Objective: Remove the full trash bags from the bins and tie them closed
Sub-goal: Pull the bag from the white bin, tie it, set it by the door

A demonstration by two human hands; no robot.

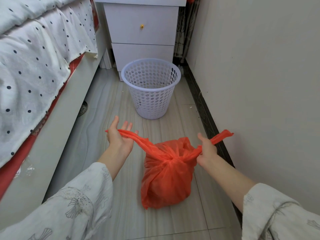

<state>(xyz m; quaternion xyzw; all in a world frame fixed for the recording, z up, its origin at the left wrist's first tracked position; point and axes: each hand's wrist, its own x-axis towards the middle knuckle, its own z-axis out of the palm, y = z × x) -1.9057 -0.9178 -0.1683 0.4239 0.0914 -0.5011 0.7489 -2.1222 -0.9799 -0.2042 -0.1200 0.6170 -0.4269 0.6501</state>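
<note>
From your head camera, the red trash bag (166,179) sits on the floor (107,104) at 6 o'clock, knotted at its top. Your left hand (119,137) lies palm up with fingers spread, one bag handle draped across it, its grip released. Your right hand (207,150) grasps the other handle, pulled toward 3 o'clock. The white perforated bin (151,89) stands at 12 o'clock, before the nightstand (141,30). The bed (34,58) runs along 9 o'clock.

The floor (107,108) strip is narrow: bed (52,108) blocks at nine o'clock, wall (259,84) at three, bin (151,89) and nightstand (142,33) at twelve.
</note>
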